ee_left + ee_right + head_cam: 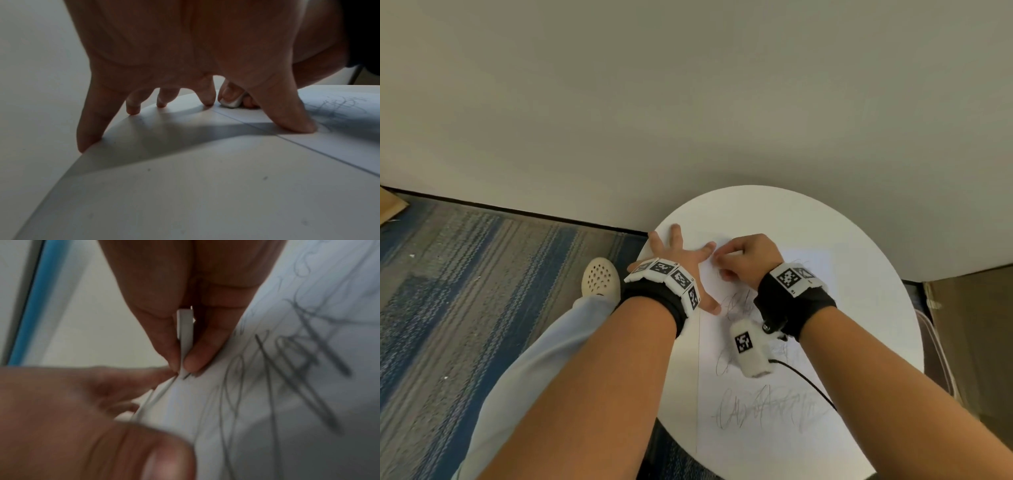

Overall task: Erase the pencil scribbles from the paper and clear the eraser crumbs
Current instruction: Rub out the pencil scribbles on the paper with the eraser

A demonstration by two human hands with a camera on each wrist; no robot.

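A white sheet of paper lies on the round white table, with several pencil scribbles down it. My left hand is spread flat, its fingertips pressing the paper's far left corner and the table. My right hand pinches a small white eraser between thumb and fingers, its end on the paper by the left index finger. The eraser shows past the left thumb. Dark scribbles lie just right of it.
The table stands against a pale wall. Blue-grey striped carpet lies to the left, with my foot in a cream perforated shoe near the table edge. A black cable runs from the right wrist camera across the paper.
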